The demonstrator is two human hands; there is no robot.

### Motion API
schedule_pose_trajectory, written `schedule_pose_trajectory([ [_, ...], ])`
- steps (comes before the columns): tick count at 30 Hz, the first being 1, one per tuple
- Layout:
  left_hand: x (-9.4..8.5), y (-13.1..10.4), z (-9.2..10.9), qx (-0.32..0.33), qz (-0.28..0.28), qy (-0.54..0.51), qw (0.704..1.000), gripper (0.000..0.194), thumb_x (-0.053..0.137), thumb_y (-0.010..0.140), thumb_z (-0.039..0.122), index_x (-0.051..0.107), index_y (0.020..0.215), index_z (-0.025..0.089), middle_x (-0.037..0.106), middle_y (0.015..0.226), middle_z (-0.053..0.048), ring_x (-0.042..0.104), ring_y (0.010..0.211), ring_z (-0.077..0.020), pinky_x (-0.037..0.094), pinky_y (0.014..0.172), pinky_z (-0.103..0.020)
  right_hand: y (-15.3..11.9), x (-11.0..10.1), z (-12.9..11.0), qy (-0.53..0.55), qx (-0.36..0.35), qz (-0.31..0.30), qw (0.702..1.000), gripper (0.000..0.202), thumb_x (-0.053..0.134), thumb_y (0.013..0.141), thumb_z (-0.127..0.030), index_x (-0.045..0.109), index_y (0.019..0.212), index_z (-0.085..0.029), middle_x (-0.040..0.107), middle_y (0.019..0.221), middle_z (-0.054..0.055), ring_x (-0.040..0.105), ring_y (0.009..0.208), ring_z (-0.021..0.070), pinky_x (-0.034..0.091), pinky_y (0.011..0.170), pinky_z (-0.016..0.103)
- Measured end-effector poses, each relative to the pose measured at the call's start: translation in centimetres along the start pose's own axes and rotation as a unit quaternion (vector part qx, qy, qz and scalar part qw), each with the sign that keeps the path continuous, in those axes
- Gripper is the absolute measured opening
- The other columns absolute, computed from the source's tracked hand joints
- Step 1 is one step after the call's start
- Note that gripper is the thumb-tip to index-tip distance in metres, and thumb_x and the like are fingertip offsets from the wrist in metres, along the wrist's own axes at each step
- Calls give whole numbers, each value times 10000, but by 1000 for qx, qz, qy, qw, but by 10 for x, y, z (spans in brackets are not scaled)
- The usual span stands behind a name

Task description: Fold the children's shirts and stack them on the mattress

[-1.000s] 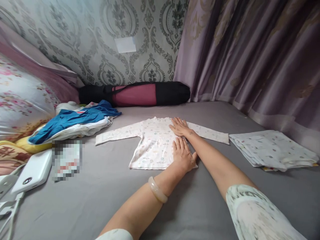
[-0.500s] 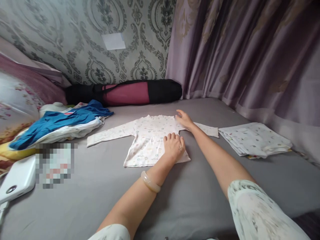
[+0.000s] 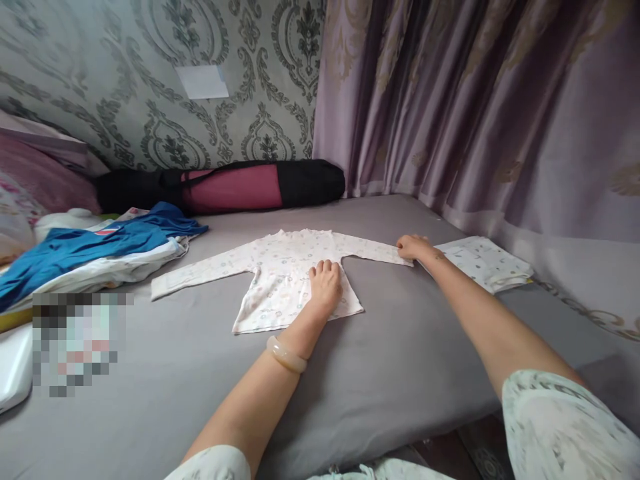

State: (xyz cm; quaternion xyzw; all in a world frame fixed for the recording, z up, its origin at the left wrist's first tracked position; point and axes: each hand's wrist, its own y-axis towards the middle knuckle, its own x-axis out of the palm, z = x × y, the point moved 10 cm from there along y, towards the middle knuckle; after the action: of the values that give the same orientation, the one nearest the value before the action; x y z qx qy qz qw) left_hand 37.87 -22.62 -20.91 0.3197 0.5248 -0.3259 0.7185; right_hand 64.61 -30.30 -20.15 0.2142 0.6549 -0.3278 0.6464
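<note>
A small white patterned long-sleeved shirt [image 3: 280,273] lies spread flat on the grey sheet [image 3: 200,373], both sleeves stretched out sideways. My left hand [image 3: 326,288] rests on the right part of the shirt's body, palm down with its fingers slightly apart. At the cuff of the right-hand sleeve, my right hand [image 3: 414,248] has its fingers closed on the fabric. A pale bangle [image 3: 286,355] circles my left wrist.
Folded white patterned cloth [image 3: 483,263] lies beyond my right hand. Blue clothing [image 3: 115,237] tops a pile at the left, near a white device [image 3: 14,367] and a blurred patch. A black and red long bag [image 3: 230,187] lies along the wall.
My right hand has moved from the shirt's shoulder out to the sleeve's cuff and closed on it. My left hand stays on the shirt's body. The view has turned slightly right.
</note>
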Motion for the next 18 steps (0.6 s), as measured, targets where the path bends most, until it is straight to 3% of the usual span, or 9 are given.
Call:
schedule_pose_trajectory([
  [8,6,2,-10,-13,2,2,1000,298,320,979,223,476,1219,144,489,1370,-163,310,1398,-292,271,1094,-505,2,-12,0,-7,33,-3,999,250,623,616,-77,728,820,-177,708,917,130,607,1067,346,412,937,528],
  [11,9,3,-10,-8,10,8,1000,389,276,1005,318,452,1298,134,422,1455,-184,269,1431,-308,248,1115,-548,6,-23,0,116,39,25,992,146,662,608,-81,697,717,-171,691,791,111,647,910,316,482,837,463],
  [15,11,2,-6,1,36,32,999,494,252,1003,408,425,1373,131,391,1493,-192,294,1419,-320,236,1128,-555,7,-38,-8,363,42,97,926,79,697,656,-137,665,726,-151,618,622,23,617,628,188,509,616,312],
  [18,12,2,-5,3,49,38,998,550,241,995,459,416,1403,133,397,1494,-190,310,1410,-327,233,1130,-557,5,-47,-23,521,58,146,839,136,712,677,-176,653,796,-144,607,597,-15,593,561,144,487,537,252],
])
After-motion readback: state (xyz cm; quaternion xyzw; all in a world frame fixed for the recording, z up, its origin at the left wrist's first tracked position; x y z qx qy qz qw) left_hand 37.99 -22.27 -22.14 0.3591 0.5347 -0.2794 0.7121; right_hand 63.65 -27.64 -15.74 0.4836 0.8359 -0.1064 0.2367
